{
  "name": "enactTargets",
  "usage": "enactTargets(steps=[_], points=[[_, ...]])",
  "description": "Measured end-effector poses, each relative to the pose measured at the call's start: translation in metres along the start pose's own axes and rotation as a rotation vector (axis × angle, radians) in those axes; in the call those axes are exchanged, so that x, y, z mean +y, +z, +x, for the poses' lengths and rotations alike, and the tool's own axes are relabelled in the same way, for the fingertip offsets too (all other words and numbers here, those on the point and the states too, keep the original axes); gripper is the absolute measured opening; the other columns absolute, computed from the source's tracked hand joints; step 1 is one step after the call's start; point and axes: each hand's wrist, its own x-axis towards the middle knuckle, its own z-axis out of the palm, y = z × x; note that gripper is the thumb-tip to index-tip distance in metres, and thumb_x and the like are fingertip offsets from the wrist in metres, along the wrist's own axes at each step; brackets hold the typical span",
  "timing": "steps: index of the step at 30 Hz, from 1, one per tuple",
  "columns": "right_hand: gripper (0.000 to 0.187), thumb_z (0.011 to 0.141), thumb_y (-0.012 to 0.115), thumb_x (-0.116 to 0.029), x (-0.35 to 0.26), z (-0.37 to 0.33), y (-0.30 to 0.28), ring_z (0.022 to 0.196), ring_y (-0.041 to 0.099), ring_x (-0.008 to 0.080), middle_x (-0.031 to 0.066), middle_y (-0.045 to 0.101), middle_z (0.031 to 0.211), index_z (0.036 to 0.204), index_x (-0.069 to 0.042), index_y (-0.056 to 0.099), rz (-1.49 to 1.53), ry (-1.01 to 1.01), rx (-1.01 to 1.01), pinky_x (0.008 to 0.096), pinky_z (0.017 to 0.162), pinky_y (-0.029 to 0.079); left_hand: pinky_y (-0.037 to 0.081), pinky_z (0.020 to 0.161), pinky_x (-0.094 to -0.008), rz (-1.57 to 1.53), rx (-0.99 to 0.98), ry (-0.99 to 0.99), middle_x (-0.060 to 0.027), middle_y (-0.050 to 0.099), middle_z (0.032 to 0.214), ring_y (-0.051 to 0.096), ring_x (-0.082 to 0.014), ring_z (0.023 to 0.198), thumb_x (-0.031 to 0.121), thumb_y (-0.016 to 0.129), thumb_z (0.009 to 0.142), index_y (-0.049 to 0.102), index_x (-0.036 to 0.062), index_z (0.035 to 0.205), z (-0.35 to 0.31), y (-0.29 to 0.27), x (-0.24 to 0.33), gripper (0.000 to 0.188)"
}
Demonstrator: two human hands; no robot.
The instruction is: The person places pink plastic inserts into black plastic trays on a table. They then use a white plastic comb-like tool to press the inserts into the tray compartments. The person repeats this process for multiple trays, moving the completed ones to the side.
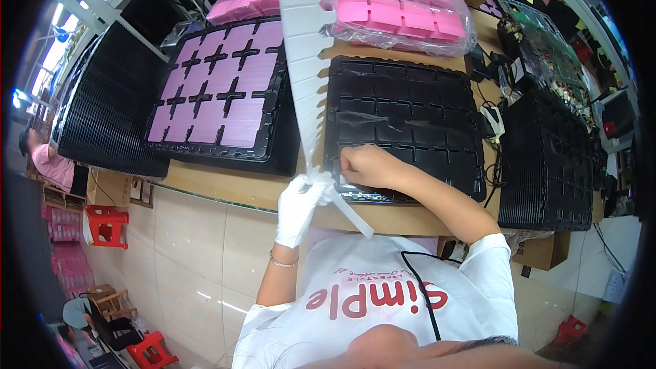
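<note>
My left hand [301, 206], in a white glove, is closed around a long white notched strip [301, 48]. Above the hand the strip rises past the top of the view, with tooth-like tabs along its edges, and a plain white tail [352, 216] sticks out below the fingers. My bare right hand [369, 166] is curled with its fingertips pressed together over the near left part of a black compartment tray [410, 106]. Whatever those fingers pinch is hidden or too small to make out.
Left stands a black tray [273, 119] with pink sheets, beside a tall stack of black trays [109, 106]. Pink pieces in clear plastic [403, 14] lie behind. More stacked trays [547, 164], cables and circuit boards [547, 48] are at right. Other people are at far left.
</note>
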Motion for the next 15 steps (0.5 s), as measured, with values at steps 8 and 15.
enactTargets(steps=[8,15], points=[[0.021,0.077,0.071,-0.019,0.000,-0.001,0.004,0.081,0.067,0.0339,0.0157,0.069,0.083,0.086,-0.002,0.063,0.027,0.026,0.030,0.0414,0.074,0.051,0.053,0.063,-0.0224,0.064,-0.011,0.003,-0.0113,0.071,0.090,0.064,-0.0102,0.070,0.011,0.067,0.092,0.062,-0.0016,0.093,0.006,0.001,-0.003,0.013],[0.017,0.077,0.071,-0.018,0.002,0.000,0.012,0.079,0.068,0.0323,0.0133,0.070,0.081,0.084,-0.004,0.064,-0.016,0.022,0.092,0.0422,0.071,0.052,0.052,0.062,-0.0224,0.046,-0.007,0.008,-0.0098,0.071,0.090,0.063,-0.0095,0.070,0.011,0.067,0.092,0.065,-0.0021,0.097,0.007,0.001,-0.005,0.014]])
